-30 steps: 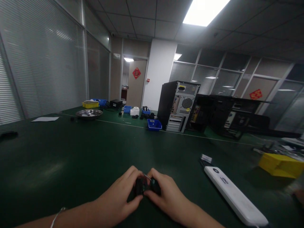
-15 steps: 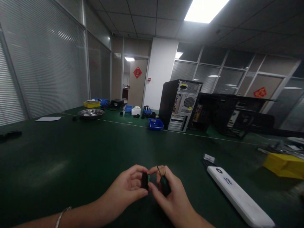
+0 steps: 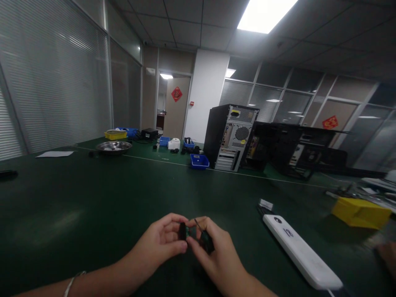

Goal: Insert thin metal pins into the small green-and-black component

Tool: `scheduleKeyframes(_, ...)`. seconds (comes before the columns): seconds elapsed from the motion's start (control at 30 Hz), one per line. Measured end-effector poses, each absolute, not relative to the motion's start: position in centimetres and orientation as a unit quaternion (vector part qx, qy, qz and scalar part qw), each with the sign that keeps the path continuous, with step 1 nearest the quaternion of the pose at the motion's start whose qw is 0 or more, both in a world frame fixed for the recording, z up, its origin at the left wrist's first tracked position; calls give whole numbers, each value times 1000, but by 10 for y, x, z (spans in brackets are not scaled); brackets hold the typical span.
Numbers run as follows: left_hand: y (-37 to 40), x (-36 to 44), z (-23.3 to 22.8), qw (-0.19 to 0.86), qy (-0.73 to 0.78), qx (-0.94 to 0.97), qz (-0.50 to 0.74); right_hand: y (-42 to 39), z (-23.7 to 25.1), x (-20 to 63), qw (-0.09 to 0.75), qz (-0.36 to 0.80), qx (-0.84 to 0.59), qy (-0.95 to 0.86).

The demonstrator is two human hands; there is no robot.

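Observation:
My left hand (image 3: 162, 237) is closed around the edge of a small black part (image 3: 182, 232), held between thumb and fingers above the table. A small green circuit board (image 3: 187, 232) shows at the right side of that part. My right hand (image 3: 218, 247) is closed, its thumb and index fingertips at the green board. In its curled fingers lies a screwdriver (image 3: 206, 241) with a dark handle, its thin shaft pointing up and left. Fingers hide part of the board, so I cannot make out its details.
A white power strip (image 3: 301, 249) lies on the green table (image 3: 123, 198) to the right, near a yellow box (image 3: 361, 212). Farther back stand a computer case (image 3: 230, 138), a blue bin (image 3: 199, 161) and a metal bowl (image 3: 114, 147). A blurred skin-toned shape (image 3: 388, 253) shows at the right edge.
Both hands, with the small part and the screwdriver, sit slightly farther left in view; the whole scene has shifted left too. A blurred skin-toned shape has come in at the right edge.

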State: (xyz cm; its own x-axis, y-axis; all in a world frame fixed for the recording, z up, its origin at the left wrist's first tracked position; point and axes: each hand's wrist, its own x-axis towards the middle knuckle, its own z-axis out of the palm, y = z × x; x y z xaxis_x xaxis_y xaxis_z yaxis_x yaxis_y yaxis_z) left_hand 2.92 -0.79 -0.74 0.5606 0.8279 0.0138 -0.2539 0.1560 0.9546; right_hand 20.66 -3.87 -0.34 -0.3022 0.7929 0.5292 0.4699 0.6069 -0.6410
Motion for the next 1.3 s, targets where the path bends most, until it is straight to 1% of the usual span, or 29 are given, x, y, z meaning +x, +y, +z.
scheduleKeyframes(0.13, -13, 31, -1, 717, 314, 497, 375, -38, -4, 204, 423, 187, -390, -796)
scheduleKeyframes(0.33, -17, 34, 2, 736, 285, 474, 392, -40, -2, 204, 415, 156, -385, -809)
scheduleKeyframes(0.4, -16, 34, 1, 724, 303, 473, 401, -42, 6, 210, 451, 129, -370, -802)
scheduleKeyframes(0.5, -12, 32, -1, 703, 338, 477, 404, -46, 18, 220, 571, 78, -348, -739)
scheduleKeyframes(0.57, -8, 30, -3, 693, 349, 483, 406, -46, 20, 225, 613, 68, -335, -712)
scheduleKeyframes(0.6, -6, 29, -3, 688, 353, 485, 409, -46, 19, 226, 607, 73, -334, -718)
scheduleKeyframes(0.63, -4, 27, -4, 681, 358, 487, 414, -44, 17, 226, 582, 82, -341, -734)
scheduleKeyframes(0.77, 3, 23, -3, 643, 383, 497, 439, -36, 2, 218, 419, 124, -413, -799)
scheduleKeyframes(0.83, 6, 21, -4, 627, 389, 506, 446, -34, -1, 215, 387, 134, -437, -801)
scheduleKeyframes(1.1, 8, 17, -1, 614, 405, 517, 439, -34, -1, 216, 369, 164, -446, -798)
scheduleKeyframes(1.3, -9, 27, 5, 644, 352, 556, 391, -35, -1, 207, 409, 170, -430, -787)
